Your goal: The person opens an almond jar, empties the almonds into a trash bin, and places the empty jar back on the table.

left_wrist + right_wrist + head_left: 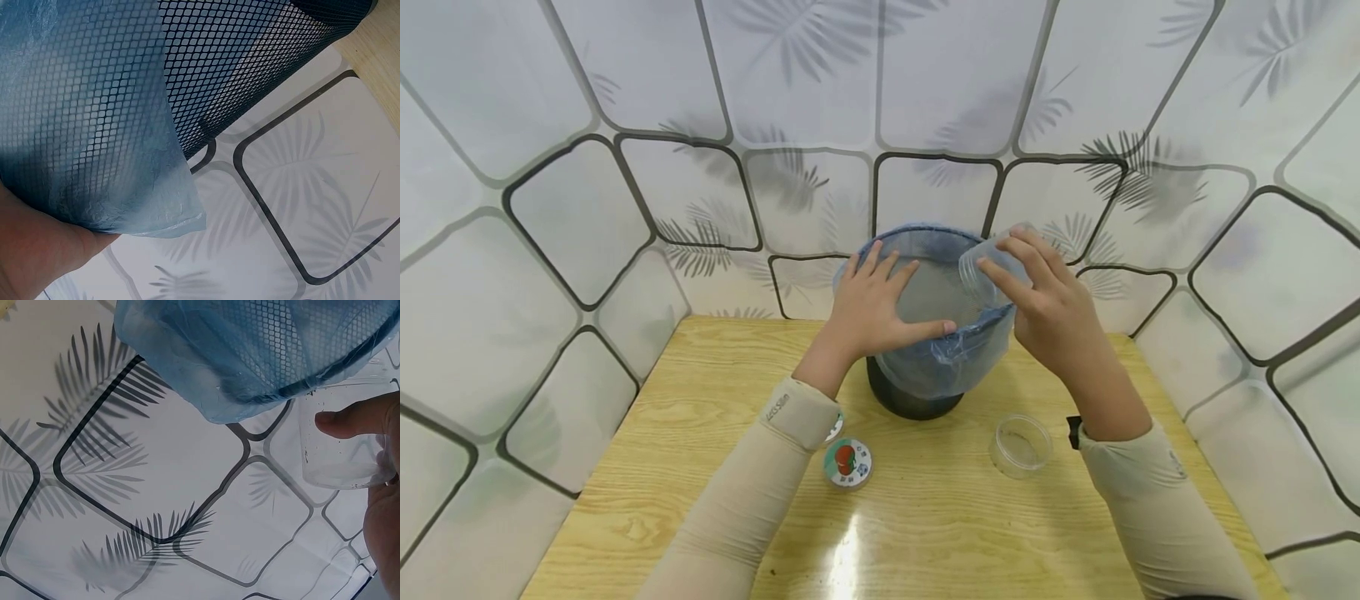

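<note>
A black mesh bin (917, 407) stands on the table, lined with a blue plastic bag (925, 371) folded over its rim. My left hand (874, 308) lies across the bin's left rim with its fingers spread; the thumb touches the bag near the front edge. In my right hand (1051, 312) I hold a clear plastic jar (325, 453) on its side over the bin's right rim, its ringed mouth towards the inside. In the right wrist view the thumb presses on the jar's wall, and small dark specks cling to it.
A round lid with a tomato picture (848, 462) lies left of centre on the wooden table (925, 533). Another lid (835, 427) is partly hidden by the left sleeve. A clear round container (1021, 468) stands at the right. A patterned curtain (820, 83) hangs behind.
</note>
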`<act>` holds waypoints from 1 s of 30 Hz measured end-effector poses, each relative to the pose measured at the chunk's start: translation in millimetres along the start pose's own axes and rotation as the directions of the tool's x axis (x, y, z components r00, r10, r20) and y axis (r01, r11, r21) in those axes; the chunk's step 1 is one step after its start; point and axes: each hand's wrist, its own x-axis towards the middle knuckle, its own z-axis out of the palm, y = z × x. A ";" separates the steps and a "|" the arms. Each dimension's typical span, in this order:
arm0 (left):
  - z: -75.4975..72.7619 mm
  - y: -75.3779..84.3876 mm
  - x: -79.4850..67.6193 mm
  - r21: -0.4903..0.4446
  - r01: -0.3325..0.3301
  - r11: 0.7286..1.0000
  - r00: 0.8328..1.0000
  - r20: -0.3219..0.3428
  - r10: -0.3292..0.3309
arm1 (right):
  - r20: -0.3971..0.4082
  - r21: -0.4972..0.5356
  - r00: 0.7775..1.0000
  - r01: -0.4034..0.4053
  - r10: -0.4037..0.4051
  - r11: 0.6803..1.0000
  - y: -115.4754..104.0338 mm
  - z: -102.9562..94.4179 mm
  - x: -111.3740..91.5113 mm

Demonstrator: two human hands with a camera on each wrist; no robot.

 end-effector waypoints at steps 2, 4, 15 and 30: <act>-0.1 0.4 -0.1 -0.001 -0.002 1.000 1.000 -0.002 0.002 | 0.001 -0.001 1.000 -0.006 0.006 1.000 -0.5 -0.2 -0.2; 0.1 0.6 0.0 -0.004 -0.003 1.000 1.000 -0.002 0.003 | -0.002 -0.004 1.000 -0.015 0.015 1.000 -1.0 -0.3 -0.4; 0.8 0.5 -0.7 0.001 -0.002 1.000 1.000 -0.005 0.002 | -0.058 -0.028 0.997 -0.052 0.050 0.998 -1.6 -0.3 -2.4; -0.3 1.1 -1.0 0.003 -0.001 1.000 1.000 -0.003 0.001 | -0.100 -0.134 0.957 -0.283 0.271 0.950 4.3 -6.8 -16.5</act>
